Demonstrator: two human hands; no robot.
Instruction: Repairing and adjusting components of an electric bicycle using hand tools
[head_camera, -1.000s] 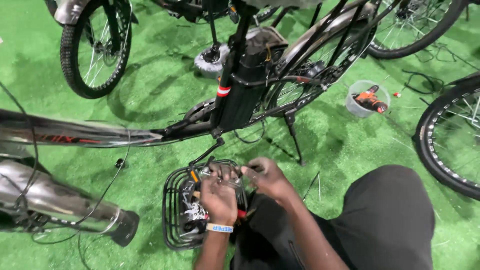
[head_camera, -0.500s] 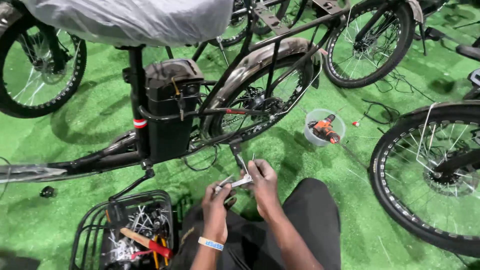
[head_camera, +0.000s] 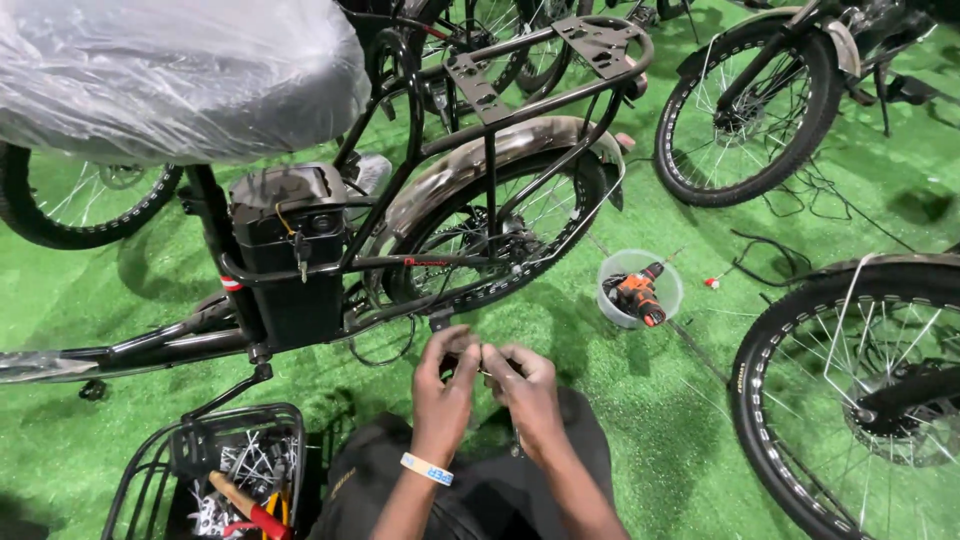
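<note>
Fingers (head_camera: 470, 362) of both hands pinching a small part, too small to tell | part sitting just below the bicycle's rear wheel (head_camera: 500, 235) | left hand (head_camera: 445, 385) and right hand (head_camera: 525, 385) touching, curled | clear tub (head_camera: 640, 290) lying right of wheel | wire basket (head_camera: 215, 465) sitting lower-left.

A plastic-wrapped saddle (head_camera: 170, 75) fills the upper left, above a black battery box (head_camera: 290, 250) on the bike frame. A rear rack (head_camera: 540, 55) sits over the mudguard (head_camera: 480, 165). On the green turf (head_camera: 640, 400), a clear tub (head_camera: 640, 288) holds an orange drill (head_camera: 637, 295). A wire basket (head_camera: 215, 470) of spokes (head_camera: 240, 465) stands lower left. Another wheel (head_camera: 850, 390) is at right.
</note>
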